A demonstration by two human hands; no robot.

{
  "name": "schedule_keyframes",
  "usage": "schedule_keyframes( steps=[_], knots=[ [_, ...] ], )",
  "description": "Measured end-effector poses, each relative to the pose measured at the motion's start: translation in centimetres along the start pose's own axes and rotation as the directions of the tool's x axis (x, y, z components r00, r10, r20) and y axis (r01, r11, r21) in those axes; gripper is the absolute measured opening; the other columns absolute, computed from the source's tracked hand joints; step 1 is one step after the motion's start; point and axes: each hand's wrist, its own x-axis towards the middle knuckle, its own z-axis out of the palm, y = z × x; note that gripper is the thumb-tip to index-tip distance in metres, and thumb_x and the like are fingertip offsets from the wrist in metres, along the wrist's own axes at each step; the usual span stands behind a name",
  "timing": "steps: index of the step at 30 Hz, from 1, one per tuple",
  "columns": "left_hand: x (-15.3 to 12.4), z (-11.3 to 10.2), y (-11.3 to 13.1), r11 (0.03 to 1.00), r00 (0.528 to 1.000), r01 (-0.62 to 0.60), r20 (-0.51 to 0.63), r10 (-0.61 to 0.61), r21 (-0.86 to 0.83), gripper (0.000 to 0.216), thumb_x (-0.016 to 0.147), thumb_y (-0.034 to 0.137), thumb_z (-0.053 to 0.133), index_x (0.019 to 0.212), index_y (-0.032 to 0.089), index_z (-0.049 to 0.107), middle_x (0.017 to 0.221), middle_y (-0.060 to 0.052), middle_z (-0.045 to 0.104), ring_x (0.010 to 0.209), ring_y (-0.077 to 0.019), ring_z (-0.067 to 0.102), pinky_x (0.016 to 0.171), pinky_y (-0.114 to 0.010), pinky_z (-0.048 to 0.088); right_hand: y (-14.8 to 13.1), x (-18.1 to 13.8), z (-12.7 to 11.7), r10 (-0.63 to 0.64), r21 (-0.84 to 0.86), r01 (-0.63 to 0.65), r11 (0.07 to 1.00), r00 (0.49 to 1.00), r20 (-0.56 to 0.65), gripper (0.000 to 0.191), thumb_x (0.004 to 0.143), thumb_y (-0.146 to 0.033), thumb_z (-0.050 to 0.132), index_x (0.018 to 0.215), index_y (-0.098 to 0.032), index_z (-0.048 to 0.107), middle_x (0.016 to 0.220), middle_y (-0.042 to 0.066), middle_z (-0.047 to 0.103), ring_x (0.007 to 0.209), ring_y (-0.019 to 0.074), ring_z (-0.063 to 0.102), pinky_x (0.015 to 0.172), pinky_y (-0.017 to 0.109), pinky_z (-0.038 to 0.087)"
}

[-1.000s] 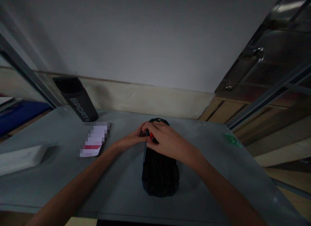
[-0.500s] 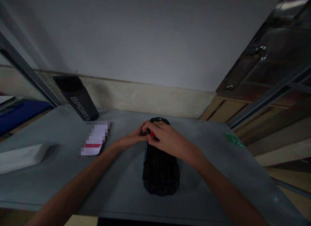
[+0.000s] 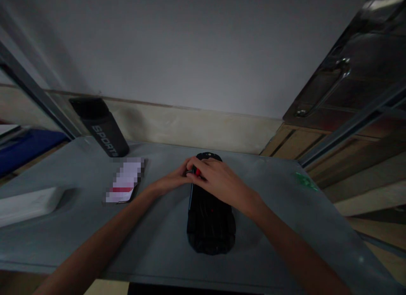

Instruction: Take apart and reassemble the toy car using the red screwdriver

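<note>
A long black object [image 3: 211,227], which looks like a toy car lying underside up, rests on the grey table. My right hand [image 3: 218,183] reaches over its upper half, fingers bent and closed around a small red piece [image 3: 198,172], whose kind I cannot tell. At the car's left edge, my left hand [image 3: 174,180] has its fingers pinched together and meeting the right fingertips. What lies between the left fingers, perhaps a thin dark bit, is too small and shadowed to name.
A dark bottle marked SPORT [image 3: 106,132] stands at the back left, with a phone [image 3: 125,180] lying before it. A white case [image 3: 31,205] lies at far left. Green crumpled plastic [image 3: 306,181] is near the right edge. A wall [image 3: 196,128] closes the back.
My right fingers have shifted slightly, and the red piece shows a little more between them. The left hand and the black car stay in nearly the same place.
</note>
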Motion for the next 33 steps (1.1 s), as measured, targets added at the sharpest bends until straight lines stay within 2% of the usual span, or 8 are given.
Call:
schedule_keyframes(
  steps=[5, 8, 16, 19, 23, 25, 28, 33],
  knots=[
    [-0.2, 0.2, 0.4, 1.0, 0.999, 0.026, 0.019, -0.026, -0.017, 0.06, 0.084, 0.031, 0.076, 0.139, 0.018, 0.056, 0.141, -0.012, 0.063, 0.139, -0.0335, 0.056, 0.118, -0.046, 0.043, 0.2, 0.1, 0.3, -0.082, 0.032, 0.083, 0.996, 0.996, -0.028, 0.021, 0.097, -0.009, 0.057, 0.113, -0.022, 0.061, 0.111, 0.008, 0.07, 0.109, 0.0228, 0.064, 0.101, 0.039, 0.05],
    [-0.3, 0.1, 0.6, 0.999, 0.999, 0.036, 0.002, -0.036, 0.0, 0.058, 0.085, 0.031, 0.075, 0.138, 0.02, 0.056, 0.144, -0.011, 0.062, 0.144, -0.0332, 0.052, 0.121, -0.043, 0.041, 0.3, 0.1, 0.4, -0.056, -0.014, 0.056, 0.998, 0.998, -0.037, 0.012, 0.102, -0.017, 0.057, 0.112, -0.022, 0.061, 0.107, 0.008, 0.071, 0.105, 0.024, 0.065, 0.101, 0.042, 0.05],
    [0.1, 0.3, 0.5, 0.995, 0.998, 0.046, 0.056, -0.041, -0.093, 0.081, 0.087, 0.037, 0.08, 0.158, 0.031, 0.041, 0.154, -0.011, 0.059, 0.146, -0.0326, 0.051, 0.123, -0.049, 0.038, 0.6, -0.2, 0.2, -0.035, 0.121, 0.042, 0.992, 0.997, -0.062, 0.022, 0.1, -0.012, 0.054, 0.118, -0.022, 0.058, 0.114, 0.009, 0.069, 0.113, 0.0234, 0.065, 0.104, 0.041, 0.051],
    [0.0, 0.4, 0.9, 0.984, 0.995, 0.082, 0.062, -0.073, -0.158, 0.097, 0.084, 0.037, 0.085, 0.164, 0.031, 0.032, 0.161, -0.015, 0.051, 0.151, -0.034, 0.046, 0.125, -0.054, 0.034, 1.5, -1.6, -0.6, 0.053, 0.182, -0.018, 0.983, 0.98, -0.19, 0.026, 0.098, -0.014, 0.052, 0.121, -0.025, 0.058, 0.107, 0.007, 0.068, 0.103, 0.024, 0.066, 0.095, 0.04, 0.052],
    [-0.2, 0.5, 1.6, 0.972, 0.988, 0.153, 0.055, -0.145, -0.18, 0.105, 0.083, 0.039, 0.088, 0.167, 0.032, 0.026, 0.165, -0.016, 0.046, 0.154, -0.0346, 0.042, 0.128, -0.057, 0.029, 5.6, -5.1, -1.3, 0.328, 0.223, -0.264, 0.938, 0.883, -0.336, 0.031, 0.093, -0.02, 0.049, 0.122, -0.025, 0.059, 0.082, 0.001, 0.062, 0.073, 0.021, 0.061, 0.072, 0.034, 0.048],
    [-0.2, 0.4, 1.6, 0.972, 0.987, 0.157, 0.056, -0.149, -0.174, 0.105, 0.083, 0.039, 0.088, 0.167, 0.032, 0.027, 0.166, -0.016, 0.045, 0.155, -0.035, 0.041, 0.128, -0.058, 0.027, 8.4, -7.1, -1.0, 0.407, 0.166, -0.374, 0.913, 0.872, -0.273, 0.028, 0.093, -0.025, 0.049, 0.118, -0.025, 0.063, 0.074, -0.001, 0.058, 0.066, 0.0201, 0.057, 0.069, 0.034, 0.044],
    [-0.1, 0.2, 1.4, 0.969, 0.989, 0.146, 0.065, -0.136, -0.197, 0.104, 0.082, 0.037, 0.089, 0.167, 0.033, 0.029, 0.167, -0.015, 0.044, 0.157, -0.0348, 0.039, 0.129, -0.058, 0.026, 11.6, -9.2, 0.3, 0.51, 0.093, -0.504, 0.859, 0.858, -0.062, 0.022, 0.093, -0.029, 0.053, 0.111, -0.024, 0.065, 0.071, -0.001, 0.06, 0.064, 0.0204, 0.059, 0.067, 0.033, 0.041],
    [-0.2, -0.2, 1.1, 0.949, 0.985, 0.174, 0.068, -0.161, -0.262, 0.104, 0.082, 0.031, 0.088, 0.168, 0.036, 0.03, 0.171, -0.013, 0.04, 0.159, -0.0344, 0.036, 0.13, -0.058, 0.024, 13.2, -10.0, 2.1, 0.505, 0.032, -0.508, 0.861, 0.86, 0.076, 0.013, 0.09, -0.027, 0.063, 0.103, -0.023, 0.064, 0.08, 0.002, 0.067, 0.07, 0.0195, 0.06, 0.067, 0.031, 0.039]
  ],
)
